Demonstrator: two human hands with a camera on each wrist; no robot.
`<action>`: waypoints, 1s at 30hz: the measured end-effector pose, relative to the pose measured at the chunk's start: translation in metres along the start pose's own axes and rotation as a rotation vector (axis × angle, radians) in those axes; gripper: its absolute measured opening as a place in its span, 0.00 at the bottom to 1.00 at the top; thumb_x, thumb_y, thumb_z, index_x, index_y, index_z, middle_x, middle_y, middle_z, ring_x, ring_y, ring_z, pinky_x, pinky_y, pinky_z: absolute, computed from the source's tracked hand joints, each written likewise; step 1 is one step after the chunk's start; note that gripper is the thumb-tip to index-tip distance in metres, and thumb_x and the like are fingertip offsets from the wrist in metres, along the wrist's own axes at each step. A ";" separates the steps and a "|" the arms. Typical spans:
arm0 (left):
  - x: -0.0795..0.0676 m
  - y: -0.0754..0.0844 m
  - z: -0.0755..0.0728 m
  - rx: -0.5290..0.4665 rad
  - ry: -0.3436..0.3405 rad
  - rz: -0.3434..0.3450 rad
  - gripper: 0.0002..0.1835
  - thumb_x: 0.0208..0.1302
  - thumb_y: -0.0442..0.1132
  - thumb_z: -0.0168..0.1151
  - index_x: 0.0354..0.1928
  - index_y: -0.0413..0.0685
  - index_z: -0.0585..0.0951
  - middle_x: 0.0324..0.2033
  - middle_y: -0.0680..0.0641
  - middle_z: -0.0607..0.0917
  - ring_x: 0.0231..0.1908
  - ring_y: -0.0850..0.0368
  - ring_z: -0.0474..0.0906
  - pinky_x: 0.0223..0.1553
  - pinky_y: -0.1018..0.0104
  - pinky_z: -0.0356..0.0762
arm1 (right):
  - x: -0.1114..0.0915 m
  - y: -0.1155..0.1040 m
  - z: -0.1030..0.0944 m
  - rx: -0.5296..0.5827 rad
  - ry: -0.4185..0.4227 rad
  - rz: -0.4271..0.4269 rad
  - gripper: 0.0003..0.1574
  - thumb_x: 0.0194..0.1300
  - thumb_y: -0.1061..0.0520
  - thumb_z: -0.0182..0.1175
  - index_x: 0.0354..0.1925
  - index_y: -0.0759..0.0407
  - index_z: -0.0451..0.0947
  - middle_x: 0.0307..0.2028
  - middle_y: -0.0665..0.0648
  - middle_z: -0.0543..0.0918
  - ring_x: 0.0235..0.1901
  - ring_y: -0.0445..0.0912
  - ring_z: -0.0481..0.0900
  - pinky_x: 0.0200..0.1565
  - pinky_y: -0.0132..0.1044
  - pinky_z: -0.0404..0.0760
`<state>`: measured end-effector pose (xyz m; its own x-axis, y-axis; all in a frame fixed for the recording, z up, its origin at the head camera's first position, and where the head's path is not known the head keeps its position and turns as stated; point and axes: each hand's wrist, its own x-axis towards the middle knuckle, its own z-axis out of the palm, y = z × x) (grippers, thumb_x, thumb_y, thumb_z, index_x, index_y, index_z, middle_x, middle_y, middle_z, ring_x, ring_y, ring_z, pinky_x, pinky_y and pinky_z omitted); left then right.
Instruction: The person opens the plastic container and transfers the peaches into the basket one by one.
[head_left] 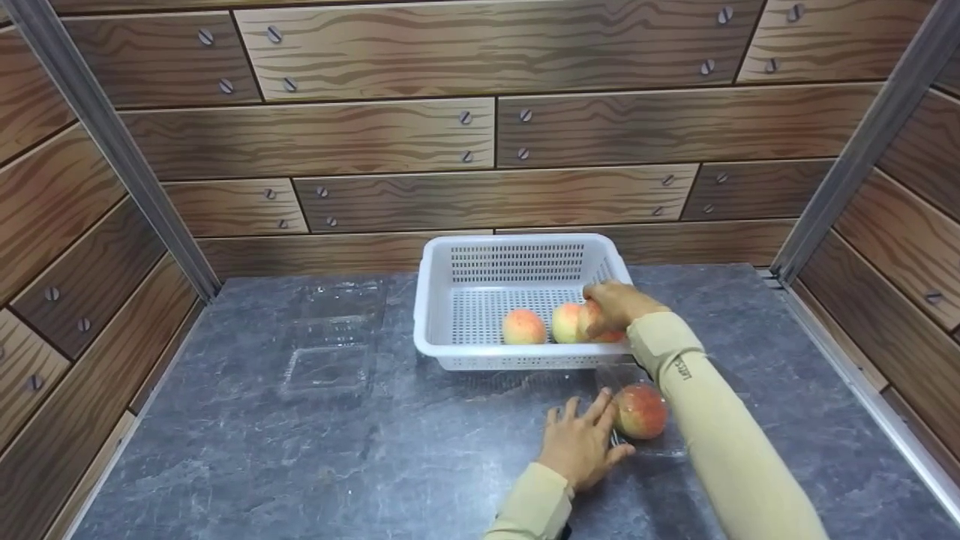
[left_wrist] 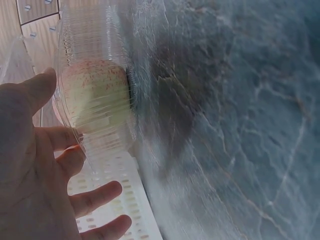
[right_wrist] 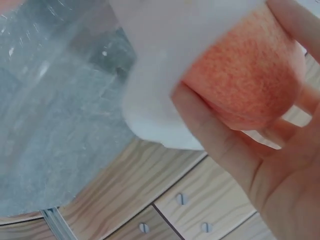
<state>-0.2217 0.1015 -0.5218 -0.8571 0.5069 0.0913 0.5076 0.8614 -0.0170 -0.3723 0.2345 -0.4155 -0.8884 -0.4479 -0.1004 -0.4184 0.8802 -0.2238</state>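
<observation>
In the head view a white perforated plastic basket (head_left: 433,300) holds peaches. One peach (head_left: 524,328) sits near its front wall, with a second peach (head_left: 566,324) to the right. My right hand (head_left: 622,304) reaches over the basket's right side and grips another peach (right_wrist: 245,70), fingers curled round it. In front of the basket, a peach (head_left: 640,412) lies inside a clear plastic container (left_wrist: 95,35). My left hand (head_left: 579,444) touches the container's left edge, fingers spread. The left wrist view shows the thumb and index finger at its rim.
Clear plastic containers (head_left: 328,367) lie on the grey marbled tabletop (head_left: 247,435), left of the basket. Wood-patterned panels (head_left: 390,142) enclose the back and sides, with metal corner posts (head_left: 124,150) between them.
</observation>
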 end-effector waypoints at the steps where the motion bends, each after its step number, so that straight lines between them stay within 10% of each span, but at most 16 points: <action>1: 0.000 0.000 0.000 -0.001 0.001 0.002 0.36 0.71 0.72 0.43 0.74 0.66 0.69 0.74 0.65 0.64 0.65 0.54 0.70 0.58 0.57 0.73 | 0.000 0.001 0.002 0.002 0.020 -0.007 0.36 0.46 0.60 0.75 0.52 0.75 0.76 0.47 0.74 0.81 0.49 0.66 0.79 0.52 0.59 0.79; 8: 0.001 -0.001 -0.002 -0.006 -0.006 -0.002 0.36 0.71 0.71 0.43 0.74 0.65 0.70 0.74 0.64 0.64 0.66 0.53 0.70 0.60 0.55 0.72 | 0.001 0.007 0.009 0.046 0.091 -0.038 0.34 0.45 0.60 0.75 0.50 0.74 0.76 0.43 0.72 0.80 0.44 0.65 0.78 0.48 0.59 0.79; 23: 0.001 0.000 0.002 -0.016 -0.007 -0.002 0.36 0.71 0.72 0.43 0.74 0.66 0.70 0.74 0.64 0.64 0.66 0.54 0.69 0.59 0.56 0.73 | 0.002 -0.003 0.017 0.013 -0.064 0.084 0.39 0.53 0.59 0.66 0.63 0.74 0.74 0.56 0.76 0.78 0.56 0.68 0.76 0.58 0.60 0.75; 30: -0.001 0.000 0.002 -0.048 0.010 -0.004 0.35 0.70 0.71 0.46 0.72 0.65 0.73 0.74 0.65 0.65 0.65 0.55 0.70 0.58 0.56 0.73 | 0.000 -0.002 0.027 -0.005 0.000 0.029 0.20 0.61 0.64 0.56 0.50 0.72 0.81 0.47 0.72 0.83 0.48 0.66 0.81 0.54 0.59 0.78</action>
<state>-0.2214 0.1009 -0.5242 -0.8582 0.5032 0.1015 0.5084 0.8606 0.0312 -0.3661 0.2286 -0.4409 -0.9004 -0.4217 -0.1064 -0.3930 0.8937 -0.2164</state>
